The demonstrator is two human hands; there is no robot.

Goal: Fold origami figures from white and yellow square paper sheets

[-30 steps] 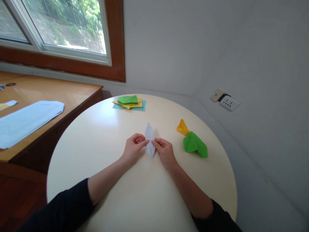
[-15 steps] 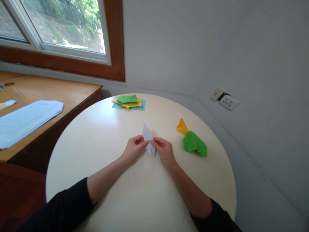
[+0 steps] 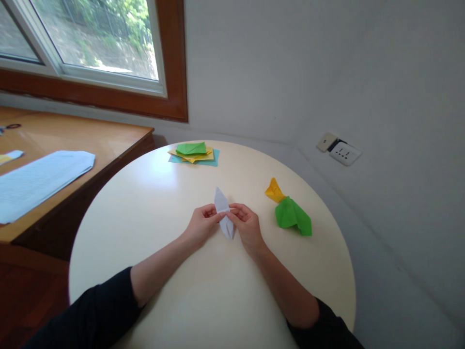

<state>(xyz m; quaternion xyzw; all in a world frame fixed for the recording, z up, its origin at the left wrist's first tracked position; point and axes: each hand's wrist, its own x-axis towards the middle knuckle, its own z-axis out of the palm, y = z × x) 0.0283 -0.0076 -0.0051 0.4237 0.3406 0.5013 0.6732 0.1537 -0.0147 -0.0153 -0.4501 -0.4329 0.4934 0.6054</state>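
Paper (image 3: pixel 222 202), folded, white and pointed, is pinched in left grip (image 3: pixel 202 221) and right grip (image 3: pixel 248 226).

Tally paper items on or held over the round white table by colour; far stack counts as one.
White pointed folded paper: 1
Yellow folded paper piece: 1
Green folded paper piece: 1
Green, yellow and blue paper stack: 1
Total: 4

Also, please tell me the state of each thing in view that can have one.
Left grip, pinching the white paper
Right grip, pinching the white paper
White paper, folded, narrow
Orange paper, folded
Loose green paper, folded
Paper stack, piled, green on top
Desk papers, lying flat
Wall socket, nothing plugged in
Window, open or shut, cannot tell
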